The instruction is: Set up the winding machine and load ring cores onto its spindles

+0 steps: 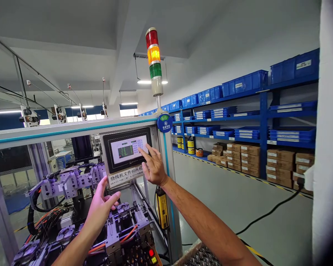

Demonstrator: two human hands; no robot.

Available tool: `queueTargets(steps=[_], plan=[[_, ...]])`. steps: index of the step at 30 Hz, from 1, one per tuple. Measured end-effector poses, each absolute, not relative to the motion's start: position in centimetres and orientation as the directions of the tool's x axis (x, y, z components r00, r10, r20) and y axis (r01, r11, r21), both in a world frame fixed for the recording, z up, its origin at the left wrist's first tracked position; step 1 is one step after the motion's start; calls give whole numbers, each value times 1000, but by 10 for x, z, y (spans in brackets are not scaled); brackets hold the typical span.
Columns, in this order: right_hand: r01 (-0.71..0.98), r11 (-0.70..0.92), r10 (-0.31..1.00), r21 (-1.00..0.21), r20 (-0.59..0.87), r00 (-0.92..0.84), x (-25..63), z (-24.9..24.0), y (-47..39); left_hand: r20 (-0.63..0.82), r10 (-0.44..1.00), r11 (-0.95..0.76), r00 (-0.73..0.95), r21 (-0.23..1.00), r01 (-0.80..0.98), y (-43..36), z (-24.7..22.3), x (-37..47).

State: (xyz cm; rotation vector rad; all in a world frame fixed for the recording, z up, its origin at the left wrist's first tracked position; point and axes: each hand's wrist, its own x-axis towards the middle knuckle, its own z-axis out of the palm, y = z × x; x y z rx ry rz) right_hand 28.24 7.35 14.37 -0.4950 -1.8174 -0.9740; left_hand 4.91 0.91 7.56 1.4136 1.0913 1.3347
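Observation:
My right hand point(154, 166) is raised to the machine's touch screen point(127, 149), its index fingertip on the screen's right side and the other fingers spread. My left hand point(100, 207) hovers open below the screen, over the metal winding fixtures point(124, 221) with orange cables, holding nothing. Under the screen a white label point(126, 176) carries printed characters. A signal tower point(154, 61) stands on the machine frame with its amber segment lit.
Blue shelving point(263, 122) with blue bins and cardboard boxes lines the right wall. A black cable point(269, 212) crosses the grey floor. A yellow sensor bar point(162, 208) hangs on the frame post. A white column point(330, 147) stands at the far right. A red button point(151, 252) glows low down.

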Motion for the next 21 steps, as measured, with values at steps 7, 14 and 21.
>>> queueTargets(steps=[7,14,21], plan=[[711,593,-83,378,907,-413,286,143,72,226,974,-226,29,974,21,8,73,47],[741,569,-63,357,917,-393,300,135,71,232,972,-232,23,973,-2,8,74,49],[733,577,-39,360,909,-415,301,128,70,222,975,-222,14,975,14,10,70,49]])
